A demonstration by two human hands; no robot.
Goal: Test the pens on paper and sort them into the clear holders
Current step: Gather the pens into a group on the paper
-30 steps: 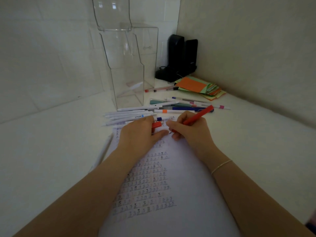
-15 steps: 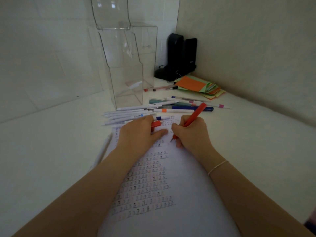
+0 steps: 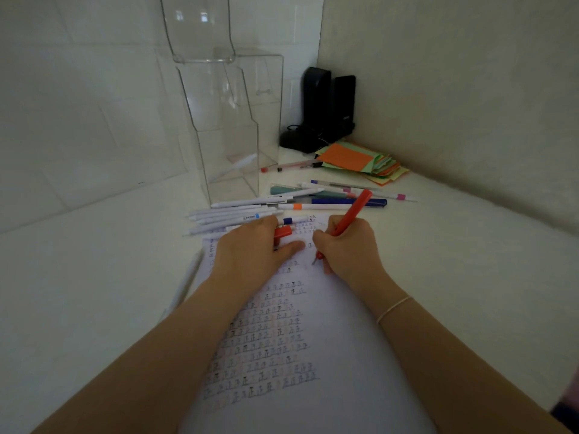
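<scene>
The surface [image 3: 94, 292] is white and smooth, and it sits in a corner. The wall on the left has big white tiles. The wall on the right is plain and a bit rough.

A sheet of paper [image 3: 329, 355] lies flat in the middle, with rows of small marks on it. The right hand [image 3: 347, 249] has its grip tight around a red pen [image 3: 352, 214], with the tip down on the paper. The left hand [image 3: 250, 249] rests on the paper, and its fingers hold a small red cap [image 3: 283, 230].

Just past the hands, a bunch of pens [image 3: 282, 205] lies on the surface. Most are long, thin and white, and one is dark blue. One more white pen [image 3: 185, 283] lies beside the left edge of the paper.

The clear holders [image 3: 225, 126] stand behind the pens, tall and shiny like glass. A white pen leans inside one.

In the corner stand two black boxes [image 3: 329, 104] with a cord. Beside them is a messy pile of orange, green and yellow paper squares [image 3: 360, 161].
</scene>
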